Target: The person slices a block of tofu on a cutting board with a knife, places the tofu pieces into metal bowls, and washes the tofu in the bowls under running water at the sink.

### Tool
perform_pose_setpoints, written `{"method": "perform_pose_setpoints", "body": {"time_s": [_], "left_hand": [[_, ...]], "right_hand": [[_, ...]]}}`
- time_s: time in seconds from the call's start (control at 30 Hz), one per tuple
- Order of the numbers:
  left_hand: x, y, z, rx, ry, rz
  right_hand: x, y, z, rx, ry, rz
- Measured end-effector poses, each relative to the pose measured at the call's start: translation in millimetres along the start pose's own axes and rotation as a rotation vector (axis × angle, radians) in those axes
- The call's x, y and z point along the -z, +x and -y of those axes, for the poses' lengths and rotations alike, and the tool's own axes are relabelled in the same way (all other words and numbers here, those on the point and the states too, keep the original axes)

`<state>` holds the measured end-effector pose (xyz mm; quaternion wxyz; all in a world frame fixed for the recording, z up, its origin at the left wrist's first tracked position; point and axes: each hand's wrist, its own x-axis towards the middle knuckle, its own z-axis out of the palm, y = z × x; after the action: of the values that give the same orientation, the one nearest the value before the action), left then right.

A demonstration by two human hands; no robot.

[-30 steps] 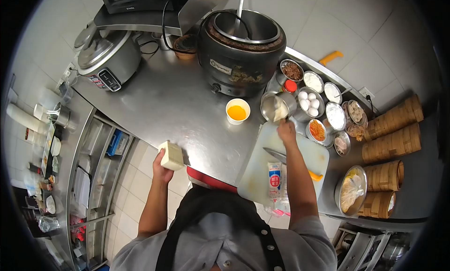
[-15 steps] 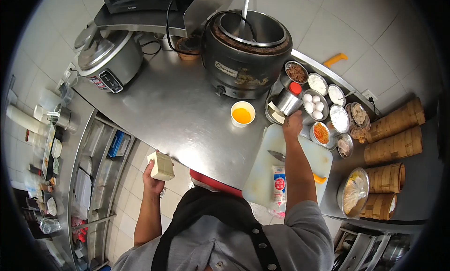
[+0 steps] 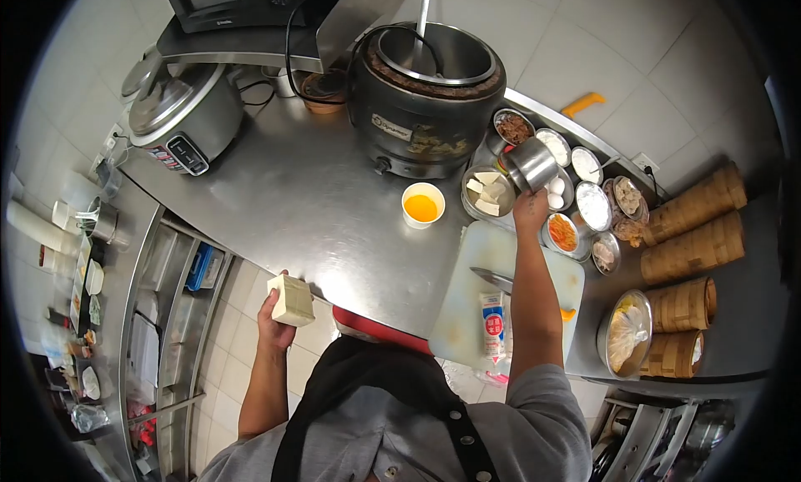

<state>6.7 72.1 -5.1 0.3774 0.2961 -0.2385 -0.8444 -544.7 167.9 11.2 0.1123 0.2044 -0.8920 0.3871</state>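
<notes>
So in the head view, the left hand [image 3: 271,322] is wrapped around a pale block [image 3: 293,300], thumb along the side, and it's held up just off the front edge of the metal surface [image 3: 350,223], with floor tiles showing below. The block's a creamy off-white, pretty boxy with clean straight edges, and there are faint lines across it that look kinda like a grid. The right hand [image 3: 532,211] is way over on the other side, closed on a metal cup [image 3: 531,165] that looks tipped; can't tell if there's anything inside, and the fingers are too hidden to make out the exact grip. Right beside that cup is a metal bowl [image 3: 467,190] with some chunky white pieces [image 3: 487,205] in it, similar in color to the block. Nearer the person there's a cutting board [image 3: 457,311] with a knife [image 3: 492,279] lying under the right forearm, plus a printed packet [image 3: 493,319]. Between the 2 hands, farther back, 1 paper cup [image 3: 421,224] of orange-yellow stuff sits near the big dark kettle [image 3: 430,136]. White eggs [image 3: 556,186] peek out just past the metal cup.
</notes>
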Motion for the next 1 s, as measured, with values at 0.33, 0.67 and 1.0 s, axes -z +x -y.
{"method": "perform_pose_setpoints", "body": {"time_s": [0.33,0.67,1.0], "left_hand": [[-48.4,9.6,-6.6,0.029,-0.108,0.315],[-91.4,56.5,-31.4,0.128,-0.079,0.581],[-73.8,70.4,-12.7,0.365,0.017,0.64]], "right_hand": [[73.3,-104.2,36.9,-0.812,0.815,0.75],[-4.5,-255.4,75.6,-1.006,0.623,1.199],[147.0,-264.0,-5.6,-0.258,-0.642,0.228]]}}
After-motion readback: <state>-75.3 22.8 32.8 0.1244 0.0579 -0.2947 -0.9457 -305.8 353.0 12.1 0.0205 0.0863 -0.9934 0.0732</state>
